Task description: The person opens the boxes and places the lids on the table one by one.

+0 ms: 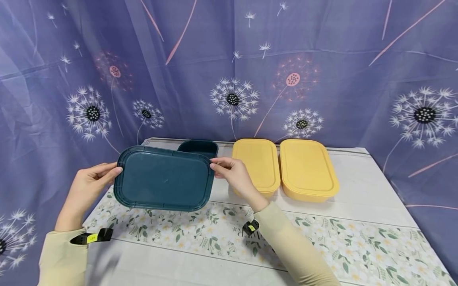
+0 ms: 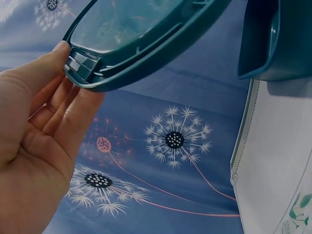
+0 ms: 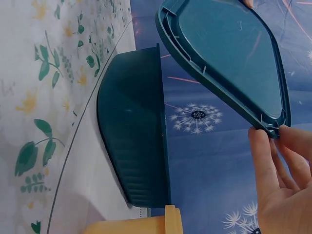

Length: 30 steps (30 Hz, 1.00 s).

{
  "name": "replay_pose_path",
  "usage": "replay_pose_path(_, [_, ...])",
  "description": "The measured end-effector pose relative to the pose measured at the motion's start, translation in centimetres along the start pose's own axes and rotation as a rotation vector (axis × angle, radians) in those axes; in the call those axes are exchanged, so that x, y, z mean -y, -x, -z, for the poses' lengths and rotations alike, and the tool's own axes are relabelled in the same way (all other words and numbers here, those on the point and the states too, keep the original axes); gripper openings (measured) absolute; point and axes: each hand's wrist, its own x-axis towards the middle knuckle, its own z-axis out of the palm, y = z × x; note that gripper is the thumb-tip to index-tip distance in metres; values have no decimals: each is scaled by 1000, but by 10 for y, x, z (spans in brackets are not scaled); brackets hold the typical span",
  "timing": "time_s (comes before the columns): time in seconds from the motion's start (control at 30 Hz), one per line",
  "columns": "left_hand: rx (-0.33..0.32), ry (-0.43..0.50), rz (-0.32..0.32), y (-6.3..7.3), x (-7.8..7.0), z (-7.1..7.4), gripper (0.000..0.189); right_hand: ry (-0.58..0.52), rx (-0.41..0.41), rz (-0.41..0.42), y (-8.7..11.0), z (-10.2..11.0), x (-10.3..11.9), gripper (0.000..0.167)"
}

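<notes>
While a purple curtain (image 1: 343, 75) printed with dandelions hangs behind everything, the white table (image 1: 365, 178) stands before it, a floral band (image 1: 375, 250) running across its cover from the left edge to the right. Two yellow boxes with their lids on sit toward the table's far edge: the right yellow box (image 1: 309, 169) lies nearer the far right corner, the left yellow box (image 1: 257, 165) just beside it. Farther left, near the far edge and toward the far left corner, an open dark green container (image 3: 134, 126) rests on the table. The dark green lid (image 1: 164, 178) is held up over the left part of the table, tilted and partly hiding that container from the head view. The left hand (image 1: 87, 188) pinches one short end of it between thumb and fingers; the right hand (image 1: 234, 174) pinches the opposite end. Each wrist wears a small black strap (image 1: 92, 238) with a yellow label.
</notes>
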Motion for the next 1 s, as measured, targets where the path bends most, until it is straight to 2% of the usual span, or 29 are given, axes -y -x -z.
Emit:
replay_pose_path(0.17, [64, -41, 40, -1, 5, 1, 43, 30, 54, -8, 1, -1, -6, 26])
replay_pose_path(0.47, [165, -98, 72, -6, 20, -4, 49, 99, 113, -34, 2, -3, -16, 24])
replay_pose_path(0.77, [228, -121, 105, -6, 34, -6, 51, 97, 190, -77, 6, -10, -23, 27])
replay_pose_path(1.0, [290, -108, 130, -4, 41, -8, 54, 90, 236, -142, 9, -16, -30, 30])
